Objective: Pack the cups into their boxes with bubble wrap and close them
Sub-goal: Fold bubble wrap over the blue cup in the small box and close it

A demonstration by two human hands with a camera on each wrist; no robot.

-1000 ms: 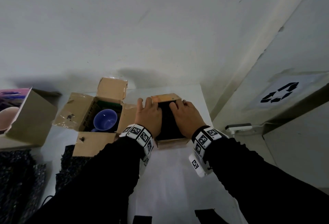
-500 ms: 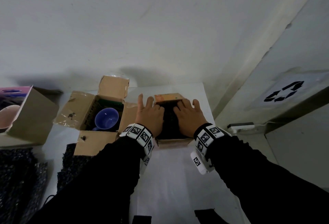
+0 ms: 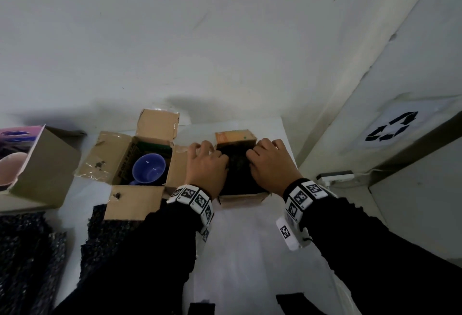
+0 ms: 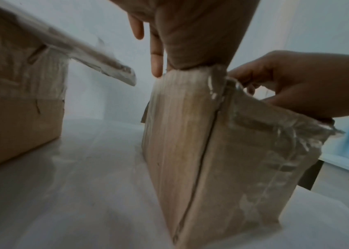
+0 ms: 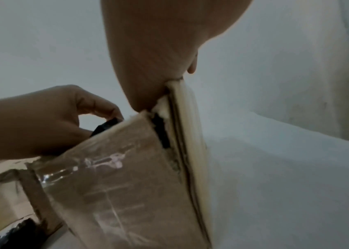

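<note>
A small cardboard box (image 3: 241, 198) stands on the white table (image 3: 250, 252), stuffed with black bubble wrap (image 3: 237, 174). Its orange flap (image 3: 235, 136) stands up at the back. My left hand (image 3: 207, 164) is at the box's left rim. Thumb and forefinger pinch the wrap (image 5: 105, 126), and its other fingers (image 4: 156, 59) hang straight outside the wall. My right hand (image 3: 271, 162) curls over the right rim, fingers dipping onto the wrap. No cup shows in this box. To the left, a blue cup (image 3: 148, 168) sits in a larger open box (image 3: 132, 198).
A pink-topped box (image 3: 42, 167) with a pale cup (image 3: 10, 169) sits far left. Black bubble wrap sheets (image 3: 110, 234) lie at the front left. The wall is close behind. A bin with a recycling sign (image 3: 390, 129) and a power strip (image 3: 335, 177) are to the right.
Both hands lay flatter on the wrap with fingers stretched forward. Their fingers have now curled in at the box's two side rims. The box has not moved.
</note>
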